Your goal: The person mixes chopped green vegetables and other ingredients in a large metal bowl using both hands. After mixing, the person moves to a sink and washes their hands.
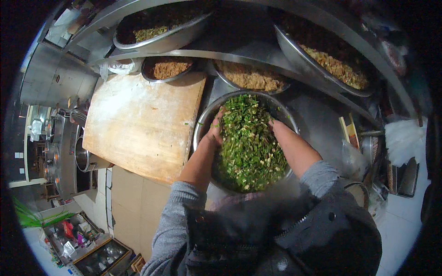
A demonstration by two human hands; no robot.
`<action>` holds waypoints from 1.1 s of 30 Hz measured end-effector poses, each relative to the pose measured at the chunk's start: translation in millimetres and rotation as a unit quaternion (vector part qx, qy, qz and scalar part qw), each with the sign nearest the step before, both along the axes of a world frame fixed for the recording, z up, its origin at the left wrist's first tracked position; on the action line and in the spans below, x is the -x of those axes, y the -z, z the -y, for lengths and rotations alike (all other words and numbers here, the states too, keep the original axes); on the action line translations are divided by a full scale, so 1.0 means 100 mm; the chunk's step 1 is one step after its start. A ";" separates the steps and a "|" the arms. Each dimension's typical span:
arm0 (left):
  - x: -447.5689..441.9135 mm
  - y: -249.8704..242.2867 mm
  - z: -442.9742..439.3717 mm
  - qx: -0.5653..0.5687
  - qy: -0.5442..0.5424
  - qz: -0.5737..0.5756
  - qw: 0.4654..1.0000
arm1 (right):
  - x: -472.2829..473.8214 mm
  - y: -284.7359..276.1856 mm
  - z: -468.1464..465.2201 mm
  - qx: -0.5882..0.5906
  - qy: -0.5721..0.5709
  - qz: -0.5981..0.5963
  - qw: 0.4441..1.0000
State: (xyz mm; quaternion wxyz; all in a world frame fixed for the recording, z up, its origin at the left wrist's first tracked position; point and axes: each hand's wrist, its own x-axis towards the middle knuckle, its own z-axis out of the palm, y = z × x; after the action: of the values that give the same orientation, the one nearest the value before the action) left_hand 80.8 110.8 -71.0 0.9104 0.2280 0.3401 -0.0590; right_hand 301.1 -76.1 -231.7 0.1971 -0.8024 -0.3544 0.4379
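Observation:
A large metal bowl (203, 119) stands right before me and holds a heaped mix of chopped greens (252, 138) with pale bits in it. At the left side of the heap my left hand (217, 127) presses in, its fingers partly covered by the greens. My right hand (271, 123) is on the opposite side, mostly sunk in the mix, so its fingertips are hidden. Between them the two hands cup the mass, which is blurred as it tumbles toward me. A few green bits cling to the bowl's inner wall.
Left of the bowl lies a floured wooden board (141, 120). Behind are a small bowl of brown filling (171, 70) and a bowl of tan filling (253, 77). A shelf (221, 55) above carries two large basins (165, 43) (304, 58). A metal pot (83, 155) sits beyond the board.

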 end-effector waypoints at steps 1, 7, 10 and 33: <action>-0.01 -0.02 0.02 0.011 0.005 0.026 1.000 | 0.02 -0.05 -0.03 0.000 0.001 -0.003 1.000; 0.15 -0.05 0.11 -0.111 0.048 0.211 0.970 | -0.01 -0.53 -0.06 -0.063 -0.033 0.006 0.997; 0.22 -0.20 0.09 -0.266 0.086 0.277 0.919 | -0.10 -0.60 -0.08 -0.108 -0.065 0.040 0.991; 0.71 0.44 0.37 -0.035 -0.033 -0.080 0.996 | 0.69 -0.36 0.40 0.121 -0.152 0.123 0.973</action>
State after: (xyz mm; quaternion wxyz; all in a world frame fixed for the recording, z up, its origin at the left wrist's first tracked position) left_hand 10.0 74.3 -115.4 0.8731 0.2427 0.4213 -0.0348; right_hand 231.8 -115.9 -195.3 -0.0155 -0.8046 -0.4383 0.4003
